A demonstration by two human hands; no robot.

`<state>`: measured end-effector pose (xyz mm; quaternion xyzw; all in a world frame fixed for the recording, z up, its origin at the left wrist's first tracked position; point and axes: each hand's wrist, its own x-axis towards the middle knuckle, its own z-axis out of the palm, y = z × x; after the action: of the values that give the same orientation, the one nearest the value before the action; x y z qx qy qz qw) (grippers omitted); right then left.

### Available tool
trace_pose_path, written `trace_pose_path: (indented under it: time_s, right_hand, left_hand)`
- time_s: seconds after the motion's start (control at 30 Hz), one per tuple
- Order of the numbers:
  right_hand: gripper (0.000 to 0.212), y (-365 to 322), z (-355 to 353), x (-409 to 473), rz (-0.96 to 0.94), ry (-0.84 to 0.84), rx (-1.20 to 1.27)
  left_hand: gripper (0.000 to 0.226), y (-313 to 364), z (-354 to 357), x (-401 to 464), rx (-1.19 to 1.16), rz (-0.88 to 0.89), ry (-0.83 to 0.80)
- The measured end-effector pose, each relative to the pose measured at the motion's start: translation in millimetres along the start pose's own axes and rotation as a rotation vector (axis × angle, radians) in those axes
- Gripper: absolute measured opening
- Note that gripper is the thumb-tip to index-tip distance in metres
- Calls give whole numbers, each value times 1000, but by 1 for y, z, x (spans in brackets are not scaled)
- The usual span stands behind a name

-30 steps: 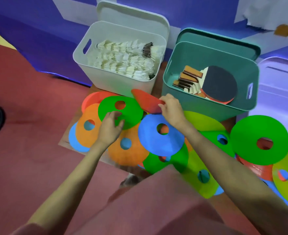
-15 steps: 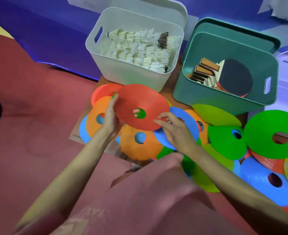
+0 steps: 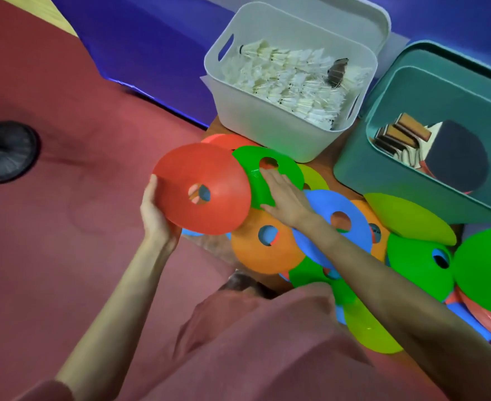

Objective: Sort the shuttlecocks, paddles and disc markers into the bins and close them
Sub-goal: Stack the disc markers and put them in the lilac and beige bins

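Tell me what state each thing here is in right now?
White plastic bin: open, full of shuttlecocks.
Teal plastic bin: open, holding paddles.
Red disc marker: gripped in the left hand.
Green disc marker: lying flat under the right hand.
Orange disc marker: lying in the pile.

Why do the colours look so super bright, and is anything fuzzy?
In the head view, colours look oversaturated, so the red disc and green disc almost glow; the right hand is slightly motion-blurred; the wide lens bends the white bin and teal bin outward.
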<state>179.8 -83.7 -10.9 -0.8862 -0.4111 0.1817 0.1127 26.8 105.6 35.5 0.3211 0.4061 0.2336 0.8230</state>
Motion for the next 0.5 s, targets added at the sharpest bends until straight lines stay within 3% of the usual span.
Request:
trace_pose_path:
  time_s: [0.13,0.27,0.37,0.5]
  right_hand:
    - [107,-5,-4,11,30,-28,-43]
    - [123,-5,-25,2,125,97,-20]
    - [101,0,-49,-18,213,320,117]
    - [59,9,-73,-52,191,628,543]
  left_hand:
    - [40,10,-5,1,7,47,30]
    - [43,15,-10,3,30,97,57]
    - [42,15,-7,4,42,82,43]
    - [38,1,14,3,86,30,-1]
